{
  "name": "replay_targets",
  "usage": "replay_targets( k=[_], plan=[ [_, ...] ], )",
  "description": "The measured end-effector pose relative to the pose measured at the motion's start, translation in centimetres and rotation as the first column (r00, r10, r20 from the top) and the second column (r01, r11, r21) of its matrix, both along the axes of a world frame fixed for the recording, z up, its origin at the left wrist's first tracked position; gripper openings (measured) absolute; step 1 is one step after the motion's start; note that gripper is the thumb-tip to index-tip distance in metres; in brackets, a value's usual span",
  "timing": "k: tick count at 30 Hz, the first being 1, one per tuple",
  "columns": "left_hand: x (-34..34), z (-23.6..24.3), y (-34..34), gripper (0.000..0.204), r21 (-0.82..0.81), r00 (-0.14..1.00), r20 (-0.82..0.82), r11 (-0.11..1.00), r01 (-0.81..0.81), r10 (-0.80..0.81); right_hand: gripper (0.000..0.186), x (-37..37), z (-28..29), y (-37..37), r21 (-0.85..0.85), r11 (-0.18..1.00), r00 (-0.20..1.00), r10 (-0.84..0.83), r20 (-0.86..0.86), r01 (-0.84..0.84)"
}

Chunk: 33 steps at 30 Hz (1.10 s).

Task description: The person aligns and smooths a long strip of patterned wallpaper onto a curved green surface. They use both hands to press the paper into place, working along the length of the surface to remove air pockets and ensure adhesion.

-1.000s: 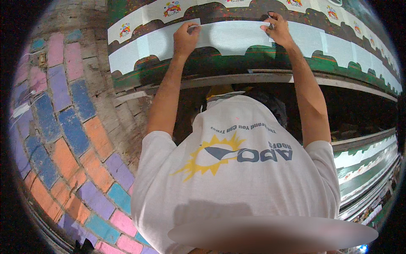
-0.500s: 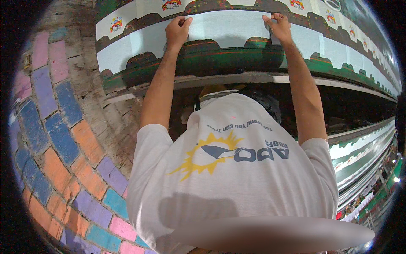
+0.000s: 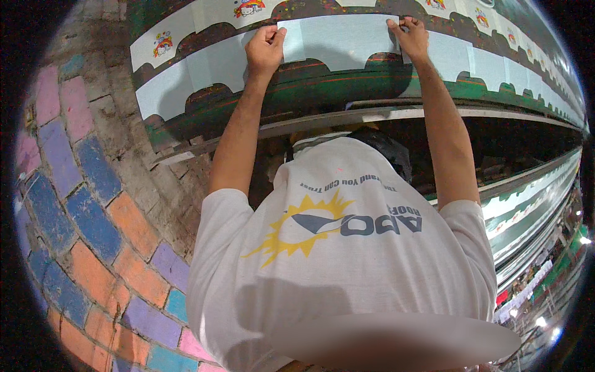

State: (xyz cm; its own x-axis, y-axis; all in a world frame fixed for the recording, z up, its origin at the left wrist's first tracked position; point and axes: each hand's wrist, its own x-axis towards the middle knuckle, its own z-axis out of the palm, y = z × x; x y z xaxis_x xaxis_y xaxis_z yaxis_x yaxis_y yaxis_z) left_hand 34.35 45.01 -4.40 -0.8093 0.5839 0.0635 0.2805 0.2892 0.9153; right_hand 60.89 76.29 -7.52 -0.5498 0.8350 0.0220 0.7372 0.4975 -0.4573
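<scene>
A plain white cut fabric panel (image 3: 341, 38) with scalloped notches along its lower edge lies on the long dark green table (image 3: 341, 80). At the panel's upper left corner my left hand (image 3: 265, 51) is closed, thumb against fingers, pinching the edge. My right hand (image 3: 410, 38) pinches the upper right corner in the same way. Similar plain panels (image 3: 226, 61) lie in line on both sides, their ends meeting or overlapping near my hands. Beyond them runs a row of white panels with a small cartoon print (image 3: 249, 8).
A pale rail (image 3: 291, 124) runs along the table's near edge, between it and my body. Another long table with white panels (image 3: 527, 201) stretches behind me on the right. Painted bricks (image 3: 93, 217) cover the floor at left. Bright lamps (image 3: 541, 322) show at lower right.
The view has shifted slightly, moving the table a little to the left in the picture. Both hands keep their pinch at the panel's corners.
</scene>
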Motion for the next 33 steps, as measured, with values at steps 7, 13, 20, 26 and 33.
replay_targets(
  k=[7,13,20,26,33],
  plan=[
    [0.4,0.4,-0.5,0.038,0.069,0.993,-0.115,0.998,-0.004,0.012,0.07,-0.5,0.3,-0.2,0.043,0.998,0.998,-0.049,0.034,0.047],
    [2.4,1.4,-0.3,0.044,-0.048,0.655,-0.734,0.975,0.219,-0.183,0.07,-0.7,0.2,-0.8,0.111,0.993,0.999,-0.048,0.021,0.046],
    [3.2,1.2,0.7,0.064,-0.556,0.511,-0.647,0.809,0.192,-0.566,0.065,-0.6,0.8,-1.2,0.049,0.998,0.999,-0.028,0.017,0.027],
    [4.9,1.2,2.2,0.072,-0.693,0.56,-0.57,0.718,0.066,-0.602,0.05,0.6,2.5,-0.4,-0.318,0.946,0.944,-0.051,-0.326,-0.059],
    [11.4,-0.1,7.9,0.095,-0.663,0.589,-0.589,0.748,0.04,-0.554,0.041,8.6,4.9,4.4,-0.476,0.857,0.835,-0.108,-0.54,-0.198]
  ],
)
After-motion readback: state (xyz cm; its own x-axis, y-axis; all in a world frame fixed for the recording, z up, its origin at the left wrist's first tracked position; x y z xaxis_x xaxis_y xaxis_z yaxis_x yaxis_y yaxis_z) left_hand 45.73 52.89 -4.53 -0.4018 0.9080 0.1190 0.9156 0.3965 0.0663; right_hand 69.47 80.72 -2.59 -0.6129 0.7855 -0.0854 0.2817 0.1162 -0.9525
